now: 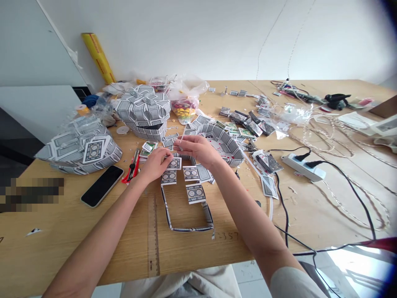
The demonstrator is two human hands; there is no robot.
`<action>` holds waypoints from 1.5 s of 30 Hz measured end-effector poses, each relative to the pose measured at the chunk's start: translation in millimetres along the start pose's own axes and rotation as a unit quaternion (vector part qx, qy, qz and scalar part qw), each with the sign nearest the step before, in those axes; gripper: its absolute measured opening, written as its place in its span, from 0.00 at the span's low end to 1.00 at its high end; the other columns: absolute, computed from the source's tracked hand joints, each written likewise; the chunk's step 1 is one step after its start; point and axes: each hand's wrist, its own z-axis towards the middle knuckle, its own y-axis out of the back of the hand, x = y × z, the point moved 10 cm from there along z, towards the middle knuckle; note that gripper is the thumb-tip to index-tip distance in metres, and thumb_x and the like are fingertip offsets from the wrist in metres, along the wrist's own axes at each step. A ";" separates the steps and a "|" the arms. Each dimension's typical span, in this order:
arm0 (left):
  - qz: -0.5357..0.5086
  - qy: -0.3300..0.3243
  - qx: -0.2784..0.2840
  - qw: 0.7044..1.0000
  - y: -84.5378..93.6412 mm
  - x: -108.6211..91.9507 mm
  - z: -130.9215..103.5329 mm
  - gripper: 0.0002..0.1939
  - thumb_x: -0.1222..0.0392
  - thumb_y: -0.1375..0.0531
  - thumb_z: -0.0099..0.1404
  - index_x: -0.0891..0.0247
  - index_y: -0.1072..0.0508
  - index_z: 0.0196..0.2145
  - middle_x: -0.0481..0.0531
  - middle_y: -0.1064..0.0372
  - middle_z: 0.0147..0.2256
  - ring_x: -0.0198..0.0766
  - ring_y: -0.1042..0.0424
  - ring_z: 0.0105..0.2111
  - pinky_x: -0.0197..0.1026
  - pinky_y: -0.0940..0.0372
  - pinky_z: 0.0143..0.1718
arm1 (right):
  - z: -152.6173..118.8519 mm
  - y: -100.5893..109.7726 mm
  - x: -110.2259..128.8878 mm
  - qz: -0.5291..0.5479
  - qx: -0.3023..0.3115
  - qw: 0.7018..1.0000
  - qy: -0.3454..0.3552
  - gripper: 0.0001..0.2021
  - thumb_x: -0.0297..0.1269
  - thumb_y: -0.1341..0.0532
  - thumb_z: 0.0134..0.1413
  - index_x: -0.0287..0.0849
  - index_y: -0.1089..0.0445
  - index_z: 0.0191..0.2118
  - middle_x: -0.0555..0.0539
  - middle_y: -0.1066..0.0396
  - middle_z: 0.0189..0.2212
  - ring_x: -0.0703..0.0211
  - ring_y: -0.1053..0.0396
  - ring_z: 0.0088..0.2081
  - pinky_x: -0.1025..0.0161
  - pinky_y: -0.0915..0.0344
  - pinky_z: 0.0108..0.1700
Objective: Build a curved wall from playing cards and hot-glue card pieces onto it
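A rectangular frame of folded playing cards [190,229] lay flat on a wooden table [46,244], directly in front of the seated worker. Dark-patterned cards [195,193] sat along both of its long sides. At its far end, the worker's left hand [156,164] curled close over a card, while the right hand [199,150] reached in from the other side, its fingers extended. The fingertips of the two hands nearly met; whether either pinched anything could not be told.

Just beyond the right hand stood an open, many-sided card box [235,154]. To the left lay a red cutter [133,167] and a dark-screened phone [102,186], with a lidded card container [143,106] behind them. To the right, a white power strip [303,167] held two black plugs near loops of twisted cord [328,151]. A yellow roll [98,58] leaned against the wall.
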 end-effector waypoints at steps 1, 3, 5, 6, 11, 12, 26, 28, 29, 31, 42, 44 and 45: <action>-0.021 0.017 -0.003 1.000 -0.5 4.4 0.0 0.10 0.51 0.42 0.74 0.58 0.25 0.38 0.56 0.23 0.49 0.52 0.27 0.55 0.56 0.35 0.62 | -0.1 -0.8 -0.3 0.006 0.000 1.000 -0.004 0.19 0.52 0.20 0.44 0.45 0.21 0.34 0.46 0.19 0.39 0.51 0.21 0.48 0.53 0.25 0.60; -0.069 0.054 -0.009 0.996 -2.8 15.9 -0.2 0.09 0.52 0.41 0.72 0.58 0.26 0.38 0.56 0.22 0.47 0.51 0.26 0.53 0.55 0.33 0.59 | -0.5 -2.1 -0.4 0.013 -0.004 1.000 -0.010 0.19 0.51 0.19 0.42 0.45 0.21 0.33 0.46 0.19 0.38 0.52 0.21 0.47 0.53 0.25 0.59; -0.107 0.081 -0.013 0.991 -6.5 26.8 -0.3 0.11 0.50 0.42 0.72 0.58 0.27 0.38 0.55 0.22 0.45 0.49 0.25 0.48 0.52 0.31 0.54 | -0.8 -3.1 -0.3 0.012 -0.007 1.000 -0.013 0.20 0.51 0.19 0.41 0.44 0.22 0.33 0.46 0.20 0.39 0.52 0.21 0.47 0.53 0.25 0.59; -0.119 0.088 -0.012 0.989 -8.5 30.6 -0.1 0.12 0.48 0.42 0.73 0.58 0.27 0.38 0.54 0.22 0.43 0.48 0.24 0.45 0.51 0.31 0.51 | -0.9 -3.6 -0.3 0.010 -0.007 1.000 -0.015 0.20 0.51 0.19 0.41 0.44 0.22 0.33 0.46 0.20 0.39 0.52 0.21 0.47 0.53 0.25 0.58; -0.173 0.094 -0.008 0.980 -13.8 36.2 1.0 0.20 0.39 0.41 0.71 0.60 0.27 0.39 0.53 0.23 0.38 0.44 0.26 0.39 0.45 0.31 0.43 | -1.2 -4.1 -0.9 0.006 -0.009 1.000 -0.016 0.20 0.49 0.18 0.40 0.45 0.23 0.33 0.47 0.19 0.39 0.51 0.21 0.47 0.52 0.25 0.56; -0.182 0.093 -0.007 0.979 -14.0 35.2 1.1 0.21 0.37 0.41 0.71 0.60 0.27 0.39 0.53 0.23 0.38 0.43 0.26 0.39 0.44 0.32 0.42 | -1.3 -4.0 -0.9 0.007 -0.010 1.000 -0.016 0.20 0.49 0.18 0.39 0.45 0.23 0.33 0.47 0.19 0.39 0.51 0.21 0.47 0.52 0.25 0.56; -0.137 0.062 -0.001 0.989 -0.1 24.1 2.8 0.17 0.43 0.40 0.71 0.60 0.28 0.35 0.50 0.30 0.34 0.42 0.32 0.36 0.42 0.36 0.39 | -1.8 -6.0 -1.9 0.007 -0.009 1.000 -0.017 0.21 0.49 0.17 0.39 0.45 0.24 0.32 0.48 0.21 0.37 0.53 0.21 0.46 0.53 0.24 0.56; -0.139 0.067 0.005 0.988 -0.5 26.0 2.9 0.16 0.44 0.41 0.72 0.60 0.29 0.36 0.49 0.30 0.33 0.41 0.33 0.34 0.42 0.36 0.38 | -1.0 -6.1 -4.4 0.008 -0.009 1.000 -0.022 0.21 0.48 0.17 0.39 0.45 0.23 0.33 0.48 0.21 0.37 0.53 0.21 0.46 0.53 0.23 0.55; -0.138 0.069 0.007 0.988 -0.4 26.7 3.0 0.15 0.45 0.41 0.72 0.59 0.29 0.35 0.48 0.30 0.32 0.40 0.33 0.34 0.42 0.36 0.38 | -0.6 -6.1 -5.8 0.009 -0.009 1.000 -0.025 0.21 0.48 0.17 0.39 0.45 0.23 0.34 0.48 0.21 0.37 0.53 0.21 0.46 0.53 0.23 0.55; -0.136 0.071 0.009 0.988 0.4 27.4 2.9 0.15 0.45 0.41 0.72 0.59 0.30 0.35 0.48 0.30 0.32 0.40 0.33 0.33 0.42 0.37 0.38 | 0.2 -6.3 -8.3 0.008 -0.008 0.999 -0.030 0.22 0.48 0.17 0.38 0.45 0.23 0.35 0.48 0.21 0.37 0.54 0.21 0.46 0.54 0.24 0.56; -0.139 0.069 0.036 0.987 -2.5 29.3 2.4 0.17 0.44 0.43 0.73 0.59 0.32 0.35 0.47 0.33 0.31 0.39 0.36 0.32 0.41 0.39 0.36 | 3.5 3.8 -18.4 -0.047 -0.058 0.996 -0.045 0.25 0.49 0.16 0.33 0.47 0.23 0.37 0.47 0.20 0.39 0.50 0.23 0.47 0.54 0.26 0.51; -0.138 0.070 0.037 0.987 -2.3 30.2 2.3 0.17 0.43 0.43 0.73 0.59 0.31 0.35 0.47 0.33 0.31 0.39 0.36 0.31 0.41 0.39 0.35 | 3.6 0.5 -18.9 -0.051 -0.042 0.997 -0.046 0.23 0.50 0.18 0.36 0.46 0.23 0.36 0.47 0.20 0.40 0.51 0.24 0.47 0.55 0.27 0.50; -0.137 0.071 0.037 0.987 -1.9 30.4 2.3 0.17 0.43 0.43 0.73 0.59 0.31 0.36 0.47 0.33 0.31 0.39 0.36 0.31 0.41 0.39 0.35 | 3.4 -0.8 -18.5 -0.055 -0.037 0.997 -0.044 0.22 0.51 0.18 0.37 0.46 0.23 0.36 0.47 0.20 0.40 0.52 0.24 0.46 0.55 0.27 0.49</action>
